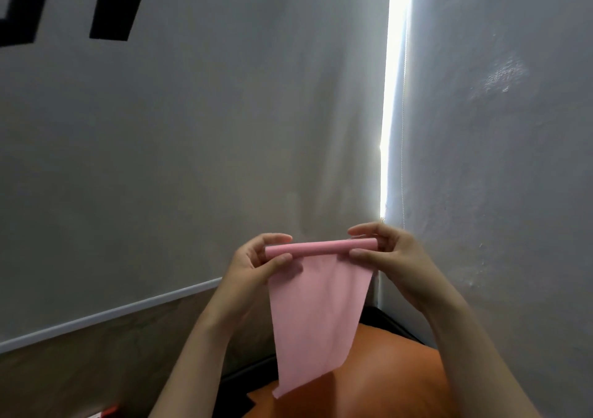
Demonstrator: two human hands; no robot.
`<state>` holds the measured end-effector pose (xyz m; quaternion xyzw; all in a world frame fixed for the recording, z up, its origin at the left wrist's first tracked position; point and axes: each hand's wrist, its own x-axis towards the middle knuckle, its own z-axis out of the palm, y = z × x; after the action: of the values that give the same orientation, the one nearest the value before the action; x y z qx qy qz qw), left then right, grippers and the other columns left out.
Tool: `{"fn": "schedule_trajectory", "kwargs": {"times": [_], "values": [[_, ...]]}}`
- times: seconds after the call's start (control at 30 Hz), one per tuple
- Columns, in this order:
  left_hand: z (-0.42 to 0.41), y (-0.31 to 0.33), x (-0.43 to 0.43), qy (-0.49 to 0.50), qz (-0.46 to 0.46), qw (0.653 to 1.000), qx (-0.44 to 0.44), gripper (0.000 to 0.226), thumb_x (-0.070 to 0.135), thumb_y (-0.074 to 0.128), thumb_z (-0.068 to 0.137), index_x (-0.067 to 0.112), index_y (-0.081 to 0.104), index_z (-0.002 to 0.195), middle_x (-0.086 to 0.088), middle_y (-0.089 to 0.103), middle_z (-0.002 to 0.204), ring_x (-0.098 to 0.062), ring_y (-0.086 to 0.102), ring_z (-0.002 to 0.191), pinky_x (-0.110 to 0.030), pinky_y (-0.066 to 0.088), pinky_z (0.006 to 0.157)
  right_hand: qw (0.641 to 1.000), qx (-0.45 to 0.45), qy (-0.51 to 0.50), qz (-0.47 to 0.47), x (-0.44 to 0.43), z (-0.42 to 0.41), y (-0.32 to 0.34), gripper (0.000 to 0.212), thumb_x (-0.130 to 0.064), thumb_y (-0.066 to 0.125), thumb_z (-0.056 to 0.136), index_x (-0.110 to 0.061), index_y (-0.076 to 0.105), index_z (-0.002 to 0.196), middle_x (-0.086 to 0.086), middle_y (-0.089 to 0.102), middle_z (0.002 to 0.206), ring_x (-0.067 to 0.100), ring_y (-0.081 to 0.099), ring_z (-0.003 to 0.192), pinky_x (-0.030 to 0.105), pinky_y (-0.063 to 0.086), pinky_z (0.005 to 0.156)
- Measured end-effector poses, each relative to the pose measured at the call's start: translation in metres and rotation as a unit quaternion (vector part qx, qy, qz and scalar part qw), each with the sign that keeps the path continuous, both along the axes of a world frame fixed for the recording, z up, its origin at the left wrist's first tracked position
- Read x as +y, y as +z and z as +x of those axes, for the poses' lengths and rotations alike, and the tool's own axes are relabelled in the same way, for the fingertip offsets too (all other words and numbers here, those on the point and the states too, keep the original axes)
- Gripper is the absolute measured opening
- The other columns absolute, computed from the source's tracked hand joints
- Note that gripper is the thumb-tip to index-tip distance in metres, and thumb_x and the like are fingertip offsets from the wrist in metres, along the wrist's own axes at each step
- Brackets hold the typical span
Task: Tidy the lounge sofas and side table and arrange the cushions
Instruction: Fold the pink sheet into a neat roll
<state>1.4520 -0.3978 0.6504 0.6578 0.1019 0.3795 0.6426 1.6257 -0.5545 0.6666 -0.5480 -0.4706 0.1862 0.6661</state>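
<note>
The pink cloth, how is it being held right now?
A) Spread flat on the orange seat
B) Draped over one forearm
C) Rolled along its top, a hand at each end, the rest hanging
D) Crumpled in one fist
C: the left hand and the right hand each pinch an end of the rolled top of the pink cloth, and its loose part hangs down.

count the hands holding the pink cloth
2. The left hand pinches the left end of the rolled top edge of the cloth; the right hand pinches the right end. No other hand is in view.
</note>
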Motion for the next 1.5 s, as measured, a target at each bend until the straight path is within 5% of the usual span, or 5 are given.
{"fn": "schedule_trajectory", "kwargs": {"times": [0.17, 0.8, 0.97, 1.33, 1.5], "values": [[0.002, 0.002, -0.003, -0.005, -0.001, 1.000, -0.009, 0.019, 0.010, 0.067, 0.076, 0.010, 0.070, 0.095, -0.003, 0.072, 0.083, -0.015, 0.068, 0.078, -0.023, 0.056, 0.065, 0.999, -0.032, 0.011, 0.007, 0.000, 0.002, -0.002, 0.024, 0.003, 0.071, 0.079, -0.014, 0.073, 0.095, 0.001, 0.073, 0.087, 0.011, 0.067, 0.087, 0.020, 0.052, 0.078], [0.004, 0.002, -0.012, -0.021, -0.027, 0.999, -0.038, 0.015, 0.017, 0.066, 0.076, 0.006, 0.060, 0.082, -0.007, 0.063, 0.068, -0.016, 0.062, 0.059, -0.024, 0.053, 0.051, 0.999, 0.012, 0.028, 0.015, -0.007, -0.006, -0.002, 0.014, -0.028, 0.083, 0.066, -0.021, 0.074, 0.075, 0.012, 0.071, 0.078, 0.025, 0.068, 0.074, 0.032, 0.054, 0.072], [0.000, 0.001, -0.008, -0.016, -0.007, 1.000, -0.009, 0.033, 0.013, 0.070, 0.076, 0.012, 0.062, 0.107, -0.013, 0.072, 0.085, -0.022, 0.070, 0.076, -0.025, 0.055, 0.060, 1.000, 0.008, 0.025, 0.001, -0.009, -0.006, -0.001, 0.027, -0.015, 0.077, 0.069, -0.017, 0.070, 0.095, 0.013, 0.075, 0.089, 0.020, 0.072, 0.082, 0.026, 0.057, 0.075], [-0.001, -0.005, -0.003, -0.035, -0.005, 0.999, 0.005, 0.012, 0.016, 0.068, 0.076, 0.023, 0.069, 0.085, -0.009, 0.069, 0.088, -0.025, 0.068, 0.081, -0.033, 0.057, 0.068, 0.999, -0.018, 0.035, 0.010, -0.006, -0.006, -0.006, 0.032, 0.007, 0.062, 0.085, -0.023, 0.075, 0.086, 0.004, 0.072, 0.088, 0.017, 0.068, 0.089, 0.026, 0.055, 0.081], [-0.002, -0.004, -0.005, -0.044, 0.007, 0.999, -0.019, 0.010, 0.010, 0.061, 0.084, 0.013, 0.058, 0.093, -0.001, 0.064, 0.078, -0.014, 0.061, 0.066, -0.025, 0.053, 0.054, 0.998, -0.007, 0.061, -0.011, -0.005, -0.009, -0.006, 0.020, -0.009, 0.060, 0.090, -0.026, 0.070, 0.092, 0.009, 0.063, 0.079, 0.023, 0.060, 0.074, 0.031, 0.051, 0.064]]}}
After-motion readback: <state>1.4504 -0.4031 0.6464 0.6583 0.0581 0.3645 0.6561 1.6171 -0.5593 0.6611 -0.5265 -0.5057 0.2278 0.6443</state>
